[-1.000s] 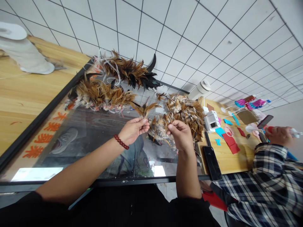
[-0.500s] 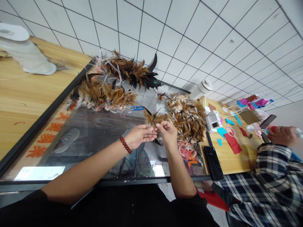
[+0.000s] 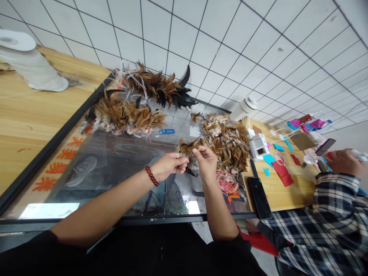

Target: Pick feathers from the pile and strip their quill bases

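Over the glass tabletop (image 3: 123, 161), my two hands meet at a small tuft of brown feathers (image 3: 189, 146). My left hand (image 3: 169, 166), below a red bead bracelet, has its thumb and fingers pinched at the tuft's near side. Thumb and forefinger of my right hand (image 3: 207, 161) pinch it from the right. Which feather each fingertip holds is too small to tell. Just behind my right hand lies a big pile of brown and whitish feathers (image 3: 230, 142), with pink strands (image 3: 227, 183) below it.
Blue thread snips (image 3: 166, 131) lie beyond my hands. Two feather bundles, one front (image 3: 126, 115) and one rear (image 3: 163, 86), are at back left. A white spool (image 3: 31, 63) stands far left, a phone (image 3: 259, 198) at right. A co-worker's hand (image 3: 345, 163) holds something at far right.
My hands have parted slightly, the left moving a little left and the right slightly right. A dark feather that stuck up before the snips no longer covers them.
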Available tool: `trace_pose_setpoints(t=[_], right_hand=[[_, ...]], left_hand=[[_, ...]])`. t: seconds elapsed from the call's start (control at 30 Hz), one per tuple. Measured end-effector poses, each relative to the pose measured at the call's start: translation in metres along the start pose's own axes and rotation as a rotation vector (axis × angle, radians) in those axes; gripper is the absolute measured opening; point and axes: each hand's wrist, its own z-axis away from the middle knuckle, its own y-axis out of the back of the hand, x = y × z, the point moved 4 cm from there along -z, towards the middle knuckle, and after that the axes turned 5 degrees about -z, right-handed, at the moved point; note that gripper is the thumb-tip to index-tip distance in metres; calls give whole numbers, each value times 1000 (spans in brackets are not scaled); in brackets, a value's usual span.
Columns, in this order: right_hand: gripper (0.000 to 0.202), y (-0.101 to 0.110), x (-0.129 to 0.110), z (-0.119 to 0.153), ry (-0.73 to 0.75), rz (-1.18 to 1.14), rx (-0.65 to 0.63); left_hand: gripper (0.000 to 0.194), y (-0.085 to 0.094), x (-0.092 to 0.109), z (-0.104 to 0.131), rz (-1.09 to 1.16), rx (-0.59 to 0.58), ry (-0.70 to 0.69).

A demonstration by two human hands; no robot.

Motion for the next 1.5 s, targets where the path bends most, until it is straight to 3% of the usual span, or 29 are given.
trace_pose_setpoints(t=[0.1, 0.37, 0.5, 0.63, 0.77, 0.9, 0.97, 1.03, 1.17, 1.3, 1.5], right_hand=[[20, 6, -4, 1, 65, 47, 69], [13, -20, -18, 16, 207, 433, -288], [15, -18, -17, 15, 208, 507, -250], [14, -4, -14, 6, 184, 483, -86], [20, 27, -21, -4, 191, 480, 93], [18, 60, -41, 0, 157, 883, 75], [17, 64, -50, 9, 136, 1051, -2], [29, 53, -54, 21, 170, 999, -97], [23, 5, -48, 38, 220, 676, -295], [17, -18, -37, 37, 233, 578, -264], [14, -15, -27, 31, 208, 573, -148]], left_hand=[[14, 1, 4, 0, 137, 72, -65], [10, 4, 12, -1, 265, 167, -171], [11, 2, 14, 1, 301, 143, -188], [8, 2, 16, 1, 349, 105, -185], [7, 6, 17, -1, 351, 147, -199], [8, 8, 14, -3, 351, 190, -205], [8, 7, 12, -3, 336, 203, -217], [9, 4, 10, -2, 312, 199, -230], [16, -3, 6, 1, 247, 157, -243], [19, -7, 6, 3, 233, 122, -251], [17, -9, 7, 3, 285, 53, -244]])
